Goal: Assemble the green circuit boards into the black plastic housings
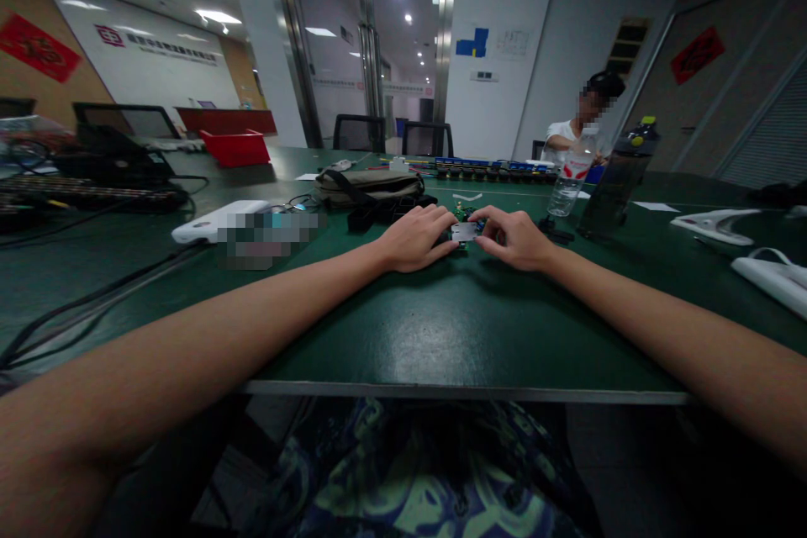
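Note:
A small circuit board [462,210] with green parts lies on the table between my hands, and a flat silvery metal plate [465,232] sits over its near part. My left hand [417,237] grips the left side of the plate, thumb at the near corner and fingers along the far edge. On the opposite side my right hand [518,239] is curled, with thumb and forefinger at the plate's right edge. The fingers partly cover the board, so its full outline is hidden. Just beyond my left hand are a black tray-like item [378,212] and a grey-brown pouch [369,187].
To the right stand a clear water bottle [566,183] and a dark bottle [621,176]. White devices [719,227] lie farther right. On the left are a white device [218,221], black cables [101,303] and a red bin [235,148]. Another person [571,134] sits across the table [403,336].

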`<act>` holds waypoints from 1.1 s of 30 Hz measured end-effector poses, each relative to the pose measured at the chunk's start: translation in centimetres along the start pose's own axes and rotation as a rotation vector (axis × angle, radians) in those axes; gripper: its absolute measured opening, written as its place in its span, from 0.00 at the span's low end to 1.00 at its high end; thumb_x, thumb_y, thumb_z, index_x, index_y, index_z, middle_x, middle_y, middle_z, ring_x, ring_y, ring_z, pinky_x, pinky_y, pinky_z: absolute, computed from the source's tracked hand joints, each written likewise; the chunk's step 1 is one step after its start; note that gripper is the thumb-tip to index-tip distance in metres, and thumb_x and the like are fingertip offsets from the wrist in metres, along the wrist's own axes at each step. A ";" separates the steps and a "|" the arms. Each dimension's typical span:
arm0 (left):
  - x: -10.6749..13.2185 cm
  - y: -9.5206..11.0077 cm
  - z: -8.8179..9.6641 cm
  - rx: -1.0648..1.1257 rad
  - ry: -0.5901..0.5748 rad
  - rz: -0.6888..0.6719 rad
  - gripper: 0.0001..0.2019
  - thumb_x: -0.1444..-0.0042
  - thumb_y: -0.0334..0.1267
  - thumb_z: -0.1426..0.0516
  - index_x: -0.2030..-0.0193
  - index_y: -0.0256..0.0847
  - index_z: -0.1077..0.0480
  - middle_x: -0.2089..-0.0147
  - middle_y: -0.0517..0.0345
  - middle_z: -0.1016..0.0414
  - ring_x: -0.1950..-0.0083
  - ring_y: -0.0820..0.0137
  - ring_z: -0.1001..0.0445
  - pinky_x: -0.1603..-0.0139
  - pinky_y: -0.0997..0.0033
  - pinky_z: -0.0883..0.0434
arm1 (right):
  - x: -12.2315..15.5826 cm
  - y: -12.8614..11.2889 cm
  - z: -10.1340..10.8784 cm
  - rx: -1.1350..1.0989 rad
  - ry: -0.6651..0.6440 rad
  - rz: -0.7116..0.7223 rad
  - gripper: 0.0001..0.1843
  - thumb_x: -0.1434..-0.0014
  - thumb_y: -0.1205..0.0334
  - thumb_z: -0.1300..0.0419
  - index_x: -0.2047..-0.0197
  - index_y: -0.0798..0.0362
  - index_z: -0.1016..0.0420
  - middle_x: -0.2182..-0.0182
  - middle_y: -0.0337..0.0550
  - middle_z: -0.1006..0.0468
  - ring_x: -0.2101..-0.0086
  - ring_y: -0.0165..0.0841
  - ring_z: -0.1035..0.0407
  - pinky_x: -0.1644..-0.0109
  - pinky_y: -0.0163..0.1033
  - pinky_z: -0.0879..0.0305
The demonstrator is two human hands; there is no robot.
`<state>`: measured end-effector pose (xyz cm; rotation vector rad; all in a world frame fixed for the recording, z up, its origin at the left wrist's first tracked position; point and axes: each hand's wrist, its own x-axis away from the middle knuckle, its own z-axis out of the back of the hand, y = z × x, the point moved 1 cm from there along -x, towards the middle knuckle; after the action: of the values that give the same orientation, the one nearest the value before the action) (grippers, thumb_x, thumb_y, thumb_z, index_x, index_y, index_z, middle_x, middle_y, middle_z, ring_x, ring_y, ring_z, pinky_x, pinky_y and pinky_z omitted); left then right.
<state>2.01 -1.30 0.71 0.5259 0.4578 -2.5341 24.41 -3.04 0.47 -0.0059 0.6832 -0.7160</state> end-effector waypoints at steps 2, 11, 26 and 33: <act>0.0 0.0 0.0 -0.013 -0.003 -0.012 0.18 0.32 0.49 0.53 0.51 0.36 0.33 0.53 0.44 0.26 0.52 0.57 0.30 0.51 0.59 0.36 | -0.1 0.1 0.0 0.009 0.012 -0.008 0.14 0.40 0.59 0.44 0.53 0.55 0.27 0.76 0.37 0.24 0.77 0.30 0.34 0.68 0.34 0.41; 0.0 0.0 0.1 -0.038 -0.020 -0.021 0.19 0.32 0.49 0.53 0.48 0.36 0.34 0.52 0.44 0.26 0.51 0.57 0.29 0.52 0.60 0.36 | -0.2 0.5 -0.2 0.053 0.036 -0.011 0.09 0.40 0.61 0.46 0.62 0.53 0.26 0.77 0.37 0.26 0.78 0.30 0.36 0.68 0.35 0.43; 0.0 -0.1 0.1 -0.087 -0.040 -0.056 0.20 0.31 0.50 0.54 0.48 0.35 0.33 0.52 0.43 0.25 0.51 0.57 0.29 0.52 0.60 0.36 | -0.3 0.1 0.1 0.001 -0.015 -0.020 0.07 0.40 0.61 0.46 0.66 0.52 0.29 0.79 0.36 0.27 0.78 0.30 0.36 0.69 0.34 0.44; 0.0 -0.2 -0.1 -0.072 -0.030 -0.048 0.21 0.31 0.51 0.55 0.49 0.36 0.33 0.53 0.43 0.25 0.51 0.57 0.29 0.51 0.60 0.36 | -0.3 -0.2 0.0 -0.131 -0.006 -0.097 0.09 0.39 0.60 0.47 0.68 0.53 0.30 0.80 0.36 0.25 0.79 0.29 0.35 0.70 0.34 0.42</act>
<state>1.91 -1.12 0.67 0.4546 0.5545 -2.5563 24.12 -3.01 0.72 -0.1618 0.7265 -0.7629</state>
